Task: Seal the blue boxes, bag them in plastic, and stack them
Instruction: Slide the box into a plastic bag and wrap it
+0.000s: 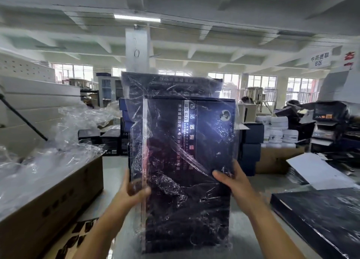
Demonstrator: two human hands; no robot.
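Observation:
A dark blue box [194, 134] wrapped in a clear plastic bag stands upright in front of me, held above the table. My left hand [134, 190] grips its lower left edge through the plastic. On the lower right edge sits my right hand [231, 180], thumb on the front face. The bag's loose end [171, 83] sticks up past the box top. Behind it a stack of blue boxes [124, 126] rises from the table, and more blue boxes [251, 141] stand to the right.
A cardboard carton [48, 206] filled with clear plastic bags [39, 161] is at the left. Flat dark box sheets [321, 219] lie at the right. White jars [278, 130], a brown carton [276, 159] and cluttered benches stand behind.

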